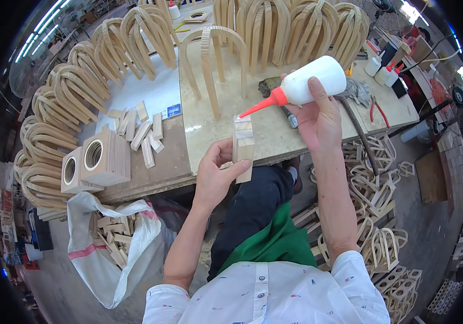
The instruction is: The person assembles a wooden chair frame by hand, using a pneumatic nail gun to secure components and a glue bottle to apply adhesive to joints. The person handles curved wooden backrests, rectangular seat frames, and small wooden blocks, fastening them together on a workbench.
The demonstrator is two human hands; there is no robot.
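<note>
My left hand (216, 171) grips a few small wooden blocks (244, 143) held together upright, near the table's front edge. In my right hand (320, 116) is a white glue bottle (313, 81), tilted down to the left. Its red nozzle (261, 107) points at the top end of the blocks, and the tip seems to touch it. Just beyond, a bent-wood frame with curved legs (205, 48) stands on the table. More loose wooden blocks (142, 132) lie to the left.
Several arched wooden frames (72, 89) line the table's left and back. Two square blocks with round holes (104, 156) sit at the front left. A white sack of wood pieces (88, 237) stands below. Pliers (378, 110), a hammer-like tool (358, 129) and glue bottles (385, 74) lie right.
</note>
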